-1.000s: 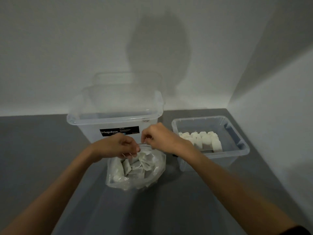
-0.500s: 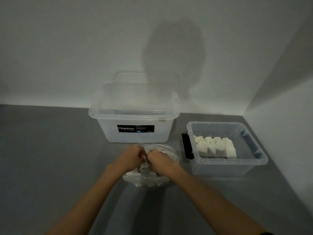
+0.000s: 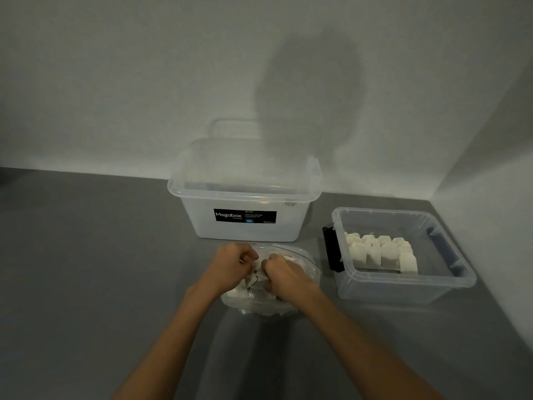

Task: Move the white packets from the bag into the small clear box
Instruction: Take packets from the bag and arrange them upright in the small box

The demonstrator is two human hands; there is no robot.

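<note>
Gripping with left hand (image 3: 233, 265) and right hand (image 3: 284, 275): packets (image 3: 253, 280) in bag (image 3: 305, 261), left of small box (image 3: 403, 287). Judged light, soft, crushable; pinch edges.

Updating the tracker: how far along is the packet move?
Done: a batch of boxed packets stands in rows in the small clear box. In hand: left hand and right hand grip bagged packets inside the bag. Left: the bag looks well filled, so plenty remain to move.
</note>
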